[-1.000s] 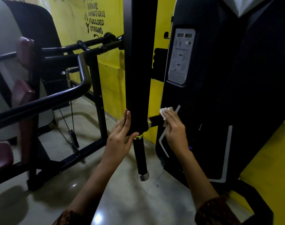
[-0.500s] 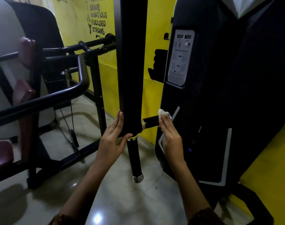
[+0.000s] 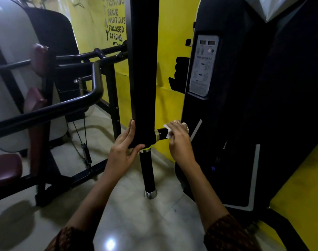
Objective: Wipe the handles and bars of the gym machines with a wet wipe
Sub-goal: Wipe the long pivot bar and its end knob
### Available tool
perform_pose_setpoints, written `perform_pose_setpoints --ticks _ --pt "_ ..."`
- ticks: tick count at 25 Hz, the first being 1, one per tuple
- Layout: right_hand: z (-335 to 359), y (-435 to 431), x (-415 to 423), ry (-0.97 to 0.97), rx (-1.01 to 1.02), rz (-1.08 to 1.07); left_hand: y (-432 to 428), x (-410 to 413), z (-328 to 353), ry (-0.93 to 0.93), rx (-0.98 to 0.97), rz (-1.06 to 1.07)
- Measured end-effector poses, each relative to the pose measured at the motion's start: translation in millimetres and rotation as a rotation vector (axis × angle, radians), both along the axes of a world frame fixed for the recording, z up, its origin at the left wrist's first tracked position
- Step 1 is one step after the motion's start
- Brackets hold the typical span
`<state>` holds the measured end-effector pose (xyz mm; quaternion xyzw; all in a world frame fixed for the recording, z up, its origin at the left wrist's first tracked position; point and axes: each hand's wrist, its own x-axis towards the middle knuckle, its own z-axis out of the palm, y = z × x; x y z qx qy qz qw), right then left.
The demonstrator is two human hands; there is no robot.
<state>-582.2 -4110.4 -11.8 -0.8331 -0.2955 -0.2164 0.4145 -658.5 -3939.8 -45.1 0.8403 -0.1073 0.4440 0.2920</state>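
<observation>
Left hand: the left hand lay flat, fingers straight, against the side of the black upright arm, thumb under its lower edge; it gripped nothing and seemed only to steady the arm.
Right hand: the right hand had its fingers curled over the wet wipe, pressing it round the short side handle.
Wipe: white and bunched, it sat on the side handle between the chrome collar and the end cap, mostly hidden under the fingers.
Step in hand: the side handle was being wiped, by the look of it.
Hanging handle: the hanging handle below the arm was untouched by either hand; whether it was already clean cannot be told.
Left to do: the curved bar of the neighbouring machine and the far bars behind it were well apart from the wipe.
Progress: probably early to middling, with several bars ahead.
</observation>
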Motion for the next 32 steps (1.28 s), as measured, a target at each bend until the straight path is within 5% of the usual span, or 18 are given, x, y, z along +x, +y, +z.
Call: perform_pose_setpoints --ticks 5,13,18,21,24,29,32 --pt "-27.8 13.9 -20.8 -0.104 0.05 0.089 1.6 -0.3 -0.1 -0.018 0.001 0.006" --pt "-62.1 -26.6 -15.7 -0.331 -0.212 0.063 -0.5 2.0 -0.9 -0.033 -0.006 -0.019" --pt "-27.2 -26.0 -14.9 -0.322 0.15 -0.116 -0.1 2.7 -0.7 -0.048 -0.012 -0.019" --pt "-8.3 -2.7 -8.2 -0.198 -0.203 0.204 0.5 2.6 0.5 -0.045 0.003 -0.021" --pt "-6.1 -8.2 6.8 -0.305 -0.416 0.264 1.2 2.2 0.5 -0.053 0.021 -0.01" --pt "8.5 -47.6 25.1 -0.5 -0.526 0.099 1.3 3.0 -0.3 -0.049 0.021 -0.012" --pt "15.2 -69.0 42.0 -0.341 -0.354 -0.03 -0.5 3.2 -0.5 -0.046 0.05 0.0"
